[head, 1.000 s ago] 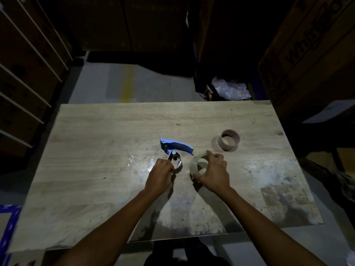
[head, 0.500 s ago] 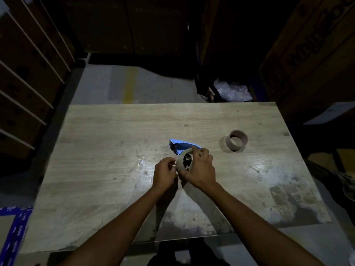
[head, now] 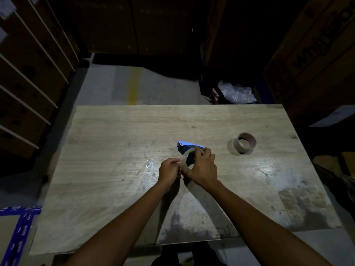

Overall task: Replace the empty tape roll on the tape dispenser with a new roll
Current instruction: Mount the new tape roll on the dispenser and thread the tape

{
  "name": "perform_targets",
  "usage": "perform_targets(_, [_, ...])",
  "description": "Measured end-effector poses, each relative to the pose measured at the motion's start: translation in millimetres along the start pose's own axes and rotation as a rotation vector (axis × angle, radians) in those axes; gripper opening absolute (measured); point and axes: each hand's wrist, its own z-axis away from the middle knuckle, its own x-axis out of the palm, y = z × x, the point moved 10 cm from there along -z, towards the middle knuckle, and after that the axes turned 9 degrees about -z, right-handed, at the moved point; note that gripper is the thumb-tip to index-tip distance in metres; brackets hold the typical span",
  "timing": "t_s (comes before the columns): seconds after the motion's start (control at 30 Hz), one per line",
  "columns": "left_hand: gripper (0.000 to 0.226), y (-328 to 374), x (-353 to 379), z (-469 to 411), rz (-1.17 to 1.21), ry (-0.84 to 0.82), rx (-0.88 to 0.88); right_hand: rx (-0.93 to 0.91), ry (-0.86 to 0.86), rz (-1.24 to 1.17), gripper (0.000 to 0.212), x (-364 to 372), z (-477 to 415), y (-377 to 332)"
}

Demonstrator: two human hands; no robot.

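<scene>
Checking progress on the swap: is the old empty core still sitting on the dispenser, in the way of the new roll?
No. The empty core stands apart on the table; the right hand holds the new roll at the blue dispenser.

Scene dim overall. Light is falling from above the viewer onto the table (head: 115, 143), glaring off its near-centre patch; surroundings are sinking into near-black. Arms are casting dark shadows toward the near edge. Wide-angle distortion is bowing edges; detail soft.
</scene>
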Motion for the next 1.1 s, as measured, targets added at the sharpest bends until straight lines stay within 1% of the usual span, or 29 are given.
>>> perform_targets(0.13, [0.025,2,-6,-4,-0.082,0.023,0.049,-0.003,0.015,-0.001,0.087,3,-2,-2])
perform_targets(0.37, [0.027,3,-4,-3,-0.007,-0.039,-0.039,0.034,0.016,-0.019,0.095,9,-3,-1])
perform_targets(0.47, [0.029,-1,0,-5,0.035,-0.069,-0.094,0.053,-0.076,-0.062,0.105,15,-6,5])
perform_targets(0.5, [0.028,-2,-1,-8,0.01,-0.063,-0.077,0.052,-0.113,-0.094,0.109,19,-8,9])
perform_targets(0.57, [0.023,-1,-7,-15,-0.135,-0.011,0.01,0.031,-0.18,-0.155,0.112,25,-10,18])
perform_targets(0.63, [0.021,-1,-10,-19,-0.224,0.018,0.054,-0.014,-0.229,-0.231,0.104,27,-9,23])
perform_targets(0.7, [0.021,0,-12,-22,-0.27,0.044,0.077,-0.054,-0.248,-0.327,0.089,20,-9,22])
perform_targets(0.77, [0.02,0,-13,-23,-0.288,0.064,0.104,-0.11,-0.199,-0.379,0.071,8,-10,20])
perform_targets(0.8, [0.019,2,-14,-21,-0.289,0.079,0.12,-0.118,-0.165,-0.404,0.058,3,-11,21])
perform_targets(0.83, [0.018,4,-16,-18,-0.286,0.1,0.132,-0.109,-0.136,-0.439,0.045,1,-12,25])
perform_targets(0.87, [0.017,6,-17,-14,-0.283,0.12,0.148,-0.071,-0.124,-0.471,0.038,1,-13,31])
perform_targets(0.93, [0.015,9,-17,-5,-0.284,0.142,0.166,0.038,-0.147,-0.527,0.04,5,-14,42])
perform_targets(1.0, [0.013,10,-13,1,-0.283,0.148,0.188,0.106,-0.16,-0.55,0.043,9,-16,51])
perform_targets(1.1, [0.021,16,-10,11,-0.312,0.17,0.255,0.128,-0.166,-0.557,0.043,10,-22,54])
